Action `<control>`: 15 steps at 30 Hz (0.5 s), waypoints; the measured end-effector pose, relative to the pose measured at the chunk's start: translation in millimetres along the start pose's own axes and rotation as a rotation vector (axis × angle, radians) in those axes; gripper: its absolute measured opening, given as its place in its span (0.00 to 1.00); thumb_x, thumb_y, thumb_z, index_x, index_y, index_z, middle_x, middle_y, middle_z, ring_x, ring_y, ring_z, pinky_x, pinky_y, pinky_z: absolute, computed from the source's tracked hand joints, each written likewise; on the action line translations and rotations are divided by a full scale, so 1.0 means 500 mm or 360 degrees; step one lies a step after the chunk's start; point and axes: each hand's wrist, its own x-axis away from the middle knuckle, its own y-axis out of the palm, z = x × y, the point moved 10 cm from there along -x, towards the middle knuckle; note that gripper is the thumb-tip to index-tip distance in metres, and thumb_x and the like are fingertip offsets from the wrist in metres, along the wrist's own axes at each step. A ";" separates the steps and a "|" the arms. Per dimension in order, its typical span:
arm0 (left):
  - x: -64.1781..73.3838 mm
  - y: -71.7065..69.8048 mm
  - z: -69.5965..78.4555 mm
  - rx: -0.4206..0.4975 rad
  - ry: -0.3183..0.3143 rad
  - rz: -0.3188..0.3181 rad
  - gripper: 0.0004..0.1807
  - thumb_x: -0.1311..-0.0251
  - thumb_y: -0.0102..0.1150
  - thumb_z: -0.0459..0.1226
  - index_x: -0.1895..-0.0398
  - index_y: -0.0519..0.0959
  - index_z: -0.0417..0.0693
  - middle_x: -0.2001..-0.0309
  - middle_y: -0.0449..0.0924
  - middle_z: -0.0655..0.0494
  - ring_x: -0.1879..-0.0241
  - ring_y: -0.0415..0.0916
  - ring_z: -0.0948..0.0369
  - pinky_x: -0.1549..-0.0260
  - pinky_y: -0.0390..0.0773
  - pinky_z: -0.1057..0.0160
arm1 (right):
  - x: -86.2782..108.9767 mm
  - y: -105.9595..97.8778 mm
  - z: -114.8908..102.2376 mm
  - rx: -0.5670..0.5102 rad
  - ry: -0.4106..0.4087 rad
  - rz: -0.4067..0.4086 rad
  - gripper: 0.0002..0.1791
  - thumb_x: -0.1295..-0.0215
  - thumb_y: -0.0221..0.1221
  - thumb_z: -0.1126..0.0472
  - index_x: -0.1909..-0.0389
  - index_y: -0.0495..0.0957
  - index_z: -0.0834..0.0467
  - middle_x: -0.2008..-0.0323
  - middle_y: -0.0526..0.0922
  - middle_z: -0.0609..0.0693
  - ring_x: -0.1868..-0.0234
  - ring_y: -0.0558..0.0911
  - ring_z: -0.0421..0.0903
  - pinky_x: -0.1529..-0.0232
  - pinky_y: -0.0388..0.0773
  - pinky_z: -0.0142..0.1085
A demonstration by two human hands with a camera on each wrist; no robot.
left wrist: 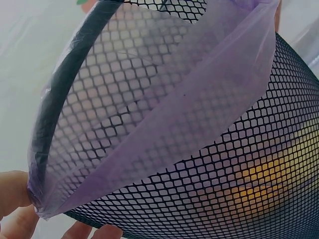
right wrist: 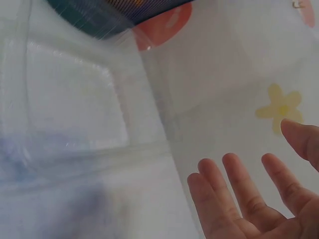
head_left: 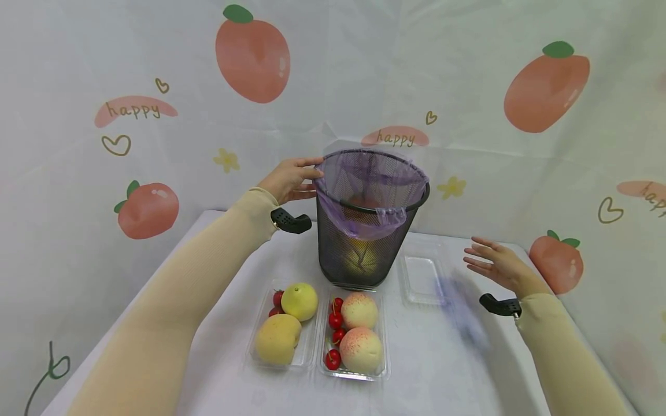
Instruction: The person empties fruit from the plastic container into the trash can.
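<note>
My left hand (head_left: 293, 178) is at the left rim of a black mesh wastebasket (head_left: 338, 254), fingers fairly straight and fingertips against its edge. A purple plastic liner (head_left: 333, 205) folds over that rim. In the left wrist view the thumb (left wrist: 15, 191) meets the rim where the liner comes to a corner. Yellow and reddish shapes (head_left: 361, 257) show through the mesh. My right hand (head_left: 496, 264) hovers above the table's right side, fingers spread, nothing in it. Near it is a bluish-purple blur (head_left: 463, 315) that is too smeared to identify.
A clear plastic tray (head_left: 420, 274) lies right of the basket. In front, one clear box (head_left: 307, 346) holds yellow fruit and small red fruit; another (head_left: 359, 374) holds two peaches (head_left: 359, 312) and several cherries (head_left: 333, 359). A fruit-printed white sheet (head_left: 322, 69) hangs behind.
</note>
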 end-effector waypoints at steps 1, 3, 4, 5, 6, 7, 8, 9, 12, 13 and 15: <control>0.000 0.000 0.000 -0.0003 0.0001 0.0002 0.28 0.33 0.57 0.36 0.30 0.67 0.60 0.41 0.69 0.54 0.49 0.74 0.54 0.42 0.77 0.56 | 0.000 0.004 -0.005 -0.0010 -0.0019 -0.0009 0.11 0.24 0.46 0.64 0.48 0.67 0.48 0.56 0.82 0.46 0.55 0.85 0.43 0.50 0.82 0.35; -0.001 -0.001 -0.001 -0.0010 -0.0002 0.0009 0.28 0.33 0.57 0.36 0.30 0.67 0.60 0.40 0.69 0.54 0.49 0.74 0.54 0.43 0.77 0.56 | -0.001 0.013 -0.014 -0.0023 -0.0054 -0.0029 0.12 0.24 0.45 0.65 0.46 0.66 0.48 0.55 0.81 0.46 0.54 0.85 0.44 0.50 0.82 0.35; -0.002 -0.002 -0.001 -0.0017 -0.0002 0.0012 0.28 0.33 0.57 0.36 0.30 0.67 0.60 0.40 0.69 0.54 0.49 0.75 0.54 0.43 0.77 0.57 | -0.001 0.020 -0.018 -0.0036 -0.0072 -0.0046 0.12 0.24 0.44 0.65 0.46 0.66 0.48 0.54 0.81 0.47 0.53 0.84 0.44 0.49 0.82 0.35; -0.002 -0.002 -0.001 -0.0022 0.0000 0.0013 0.28 0.33 0.57 0.36 0.30 0.67 0.61 0.40 0.69 0.54 0.48 0.75 0.54 0.43 0.77 0.57 | -0.002 0.026 -0.022 -0.0049 -0.0090 -0.0059 0.13 0.24 0.43 0.66 0.46 0.66 0.48 0.54 0.81 0.47 0.52 0.84 0.45 0.49 0.82 0.35; -0.002 -0.002 -0.001 -0.0027 0.0001 0.0014 0.28 0.33 0.57 0.36 0.31 0.67 0.61 0.39 0.68 0.54 0.48 0.75 0.54 0.43 0.77 0.57 | -0.003 0.033 -0.026 -0.0065 -0.0108 -0.0079 0.13 0.23 0.42 0.66 0.46 0.67 0.48 0.53 0.81 0.48 0.52 0.84 0.45 0.49 0.82 0.36; -0.002 -0.002 -0.001 -0.0032 0.0002 0.0016 0.28 0.33 0.57 0.36 0.31 0.68 0.61 0.39 0.68 0.54 0.48 0.75 0.54 0.43 0.77 0.57 | -0.003 0.040 -0.029 -0.0089 -0.0127 -0.0100 0.14 0.23 0.42 0.67 0.46 0.68 0.48 0.53 0.81 0.48 0.51 0.84 0.46 0.49 0.81 0.36; -0.002 -0.002 -0.001 -0.0033 0.0003 0.0018 0.28 0.33 0.57 0.36 0.31 0.68 0.61 0.39 0.68 0.54 0.48 0.75 0.54 0.43 0.77 0.57 | -0.003 0.047 -0.032 -0.0115 -0.0140 -0.0122 0.15 0.23 0.41 0.67 0.46 0.70 0.48 0.53 0.81 0.49 0.51 0.84 0.47 0.48 0.81 0.36; -0.001 -0.002 -0.001 -0.0034 0.0004 0.0020 0.28 0.33 0.57 0.36 0.31 0.68 0.61 0.39 0.68 0.54 0.48 0.75 0.54 0.44 0.78 0.57 | -0.003 0.056 -0.034 -0.0139 -0.0155 -0.0146 0.16 0.23 0.41 0.68 0.47 0.71 0.49 0.53 0.81 0.49 0.50 0.83 0.48 0.48 0.81 0.37; 0.000 -0.002 -0.001 -0.0030 0.0006 0.0020 0.28 0.33 0.57 0.36 0.31 0.68 0.61 0.39 0.68 0.54 0.48 0.75 0.54 0.43 0.77 0.57 | -0.003 0.079 -0.038 -0.0201 -0.0187 -0.0212 0.17 0.23 0.40 0.69 0.47 0.73 0.50 0.52 0.82 0.51 0.49 0.83 0.49 0.47 0.81 0.38; 0.000 -0.002 0.000 -0.0029 0.0006 0.0020 0.28 0.33 0.57 0.36 0.31 0.68 0.61 0.40 0.68 0.54 0.48 0.75 0.54 0.43 0.77 0.57 | -0.004 0.086 -0.038 -0.0217 -0.0195 -0.0229 0.18 0.23 0.39 0.69 0.46 0.73 0.50 0.52 0.82 0.51 0.49 0.83 0.50 0.47 0.81 0.38; 0.001 -0.002 0.001 -0.0026 0.0009 0.0017 0.28 0.33 0.57 0.36 0.31 0.68 0.60 0.40 0.69 0.54 0.48 0.75 0.54 0.43 0.77 0.57 | -0.004 0.099 -0.038 -0.0229 -0.0211 -0.0248 0.18 0.23 0.39 0.69 0.45 0.73 0.51 0.51 0.82 0.52 0.49 0.84 0.50 0.46 0.81 0.38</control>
